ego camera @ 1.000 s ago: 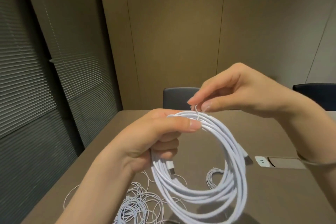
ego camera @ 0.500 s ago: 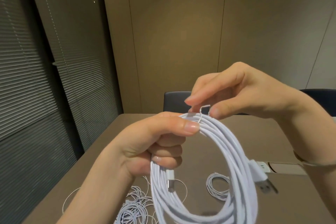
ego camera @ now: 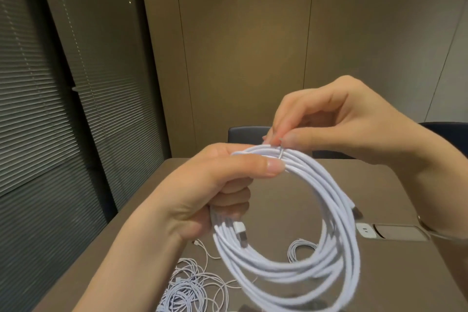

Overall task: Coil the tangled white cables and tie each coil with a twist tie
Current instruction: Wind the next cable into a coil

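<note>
A thick white cable coil (ego camera: 331,223) hangs in the air above the table, with a USB plug (ego camera: 240,232) showing at its left side. My left hand (ego camera: 202,190) grips the coil at its upper left, thumb laid across the strands. At the top of the coil a thin white twist tie (ego camera: 280,151) wraps the strands. My right hand (ego camera: 336,121) pinches the tie's upper ends between thumb and fingertips. A tangle of thinner white cables (ego camera: 187,289) lies on the table below, and a small coil (ego camera: 301,251) lies behind the held one.
The brown table (ego camera: 395,273) has a white power socket and flap (ego camera: 390,232) at the right. Two dark chairs (ego camera: 248,133) stand at its far edge. Blinds cover the wall at the left. A thin bracelet circles my right wrist.
My right hand has closed down onto the twist tie's ends, which stood up as a loose loop half a second ago. The coil has turned slightly in my left hand.
</note>
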Demonstrator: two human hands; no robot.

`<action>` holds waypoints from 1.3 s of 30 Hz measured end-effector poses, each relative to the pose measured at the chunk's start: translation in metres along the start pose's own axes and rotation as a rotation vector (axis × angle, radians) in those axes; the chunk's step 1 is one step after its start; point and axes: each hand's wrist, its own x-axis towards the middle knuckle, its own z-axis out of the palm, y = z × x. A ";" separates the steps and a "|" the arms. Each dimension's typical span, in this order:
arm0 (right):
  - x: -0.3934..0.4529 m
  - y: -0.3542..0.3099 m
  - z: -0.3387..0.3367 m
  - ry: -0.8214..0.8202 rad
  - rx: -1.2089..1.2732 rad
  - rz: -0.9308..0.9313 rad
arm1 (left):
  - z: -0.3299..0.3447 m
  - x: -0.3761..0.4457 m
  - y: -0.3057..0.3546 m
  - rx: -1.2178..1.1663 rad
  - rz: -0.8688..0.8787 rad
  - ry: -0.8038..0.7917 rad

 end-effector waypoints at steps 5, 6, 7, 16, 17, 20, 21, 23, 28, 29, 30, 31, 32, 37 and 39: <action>0.001 -0.003 0.005 0.146 -0.186 0.035 | 0.010 0.002 0.004 0.251 0.222 0.208; 0.001 -0.003 0.005 0.178 -0.219 0.045 | 0.012 0.003 0.004 0.287 0.280 0.252; 0.002 -0.003 0.006 0.211 -0.252 0.054 | 0.014 0.004 0.004 0.320 0.347 0.288; 0.011 0.010 0.046 0.744 -0.621 0.034 | 0.017 0.021 -0.016 0.915 0.758 0.757; 0.012 0.013 0.054 0.837 -0.639 0.052 | 0.018 0.024 -0.020 1.026 0.801 0.831; 0.015 0.016 0.071 0.997 -0.555 0.166 | 0.024 0.027 -0.023 1.249 0.892 1.033; 0.015 0.015 0.071 1.002 -0.423 0.198 | 0.024 0.028 -0.025 1.300 0.931 1.075; 0.015 0.010 0.068 0.976 -0.123 0.254 | 0.022 0.029 -0.029 1.395 1.009 1.099; 0.008 0.011 0.060 0.846 0.241 0.355 | 0.012 0.032 -0.036 1.495 1.187 1.142; 0.007 0.011 0.056 0.798 0.320 0.369 | 0.012 0.033 -0.037 1.435 1.207 1.116; 0.005 0.011 0.052 0.740 0.380 0.373 | 0.013 0.033 -0.036 1.302 1.199 1.056; 0.002 0.011 0.047 0.679 0.400 0.357 | 0.015 0.032 -0.032 1.108 1.141 0.969; 0.000 0.010 0.043 0.632 0.371 0.317 | 0.017 0.029 -0.029 0.908 1.051 0.873; -0.012 0.006 0.032 0.654 0.105 -0.037 | 0.025 0.019 -0.016 0.636 0.824 0.645; -0.015 0.007 0.029 0.598 -0.007 -0.068 | 0.027 0.017 -0.014 0.585 0.785 0.586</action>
